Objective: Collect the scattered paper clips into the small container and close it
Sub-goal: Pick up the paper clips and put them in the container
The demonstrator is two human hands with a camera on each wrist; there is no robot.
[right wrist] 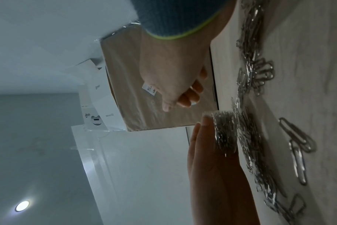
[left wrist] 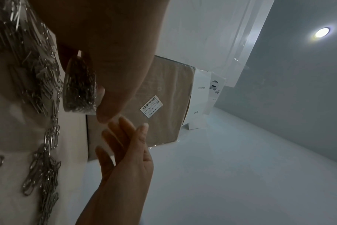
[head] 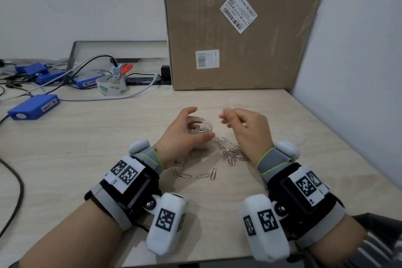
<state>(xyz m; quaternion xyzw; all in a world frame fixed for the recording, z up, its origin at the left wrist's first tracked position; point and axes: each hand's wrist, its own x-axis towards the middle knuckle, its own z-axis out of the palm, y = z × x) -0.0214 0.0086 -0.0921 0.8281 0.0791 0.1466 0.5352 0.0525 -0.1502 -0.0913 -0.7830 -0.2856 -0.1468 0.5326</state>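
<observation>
A small clear round container (head: 199,126) stands on the wooden table (head: 108,148) with several silver paper clips in it. My left hand (head: 203,123) cups it, thumb on the near side and fingers curled over the far rim. In the left wrist view the container (left wrist: 79,91) sits against my thumb (left wrist: 108,106). My right hand (head: 225,120) hovers just right of the container, fingers loosely curled, holding nothing. Loose paper clips (head: 230,152) lie in a pile under the right wrist, and more clips (head: 204,175) lie nearer me. The right wrist view shows the container (right wrist: 224,130) and the scattered clips (right wrist: 256,76).
A large cardboard box (head: 235,28) stands at the back of the table. Blue boxes (head: 34,106), cables, a tape roll (head: 111,87) and orange-handled scissors (head: 125,69) crowd the back left. A white wall (head: 348,61) borders the right. A faint clear disc (head: 291,135) lies right of my hands.
</observation>
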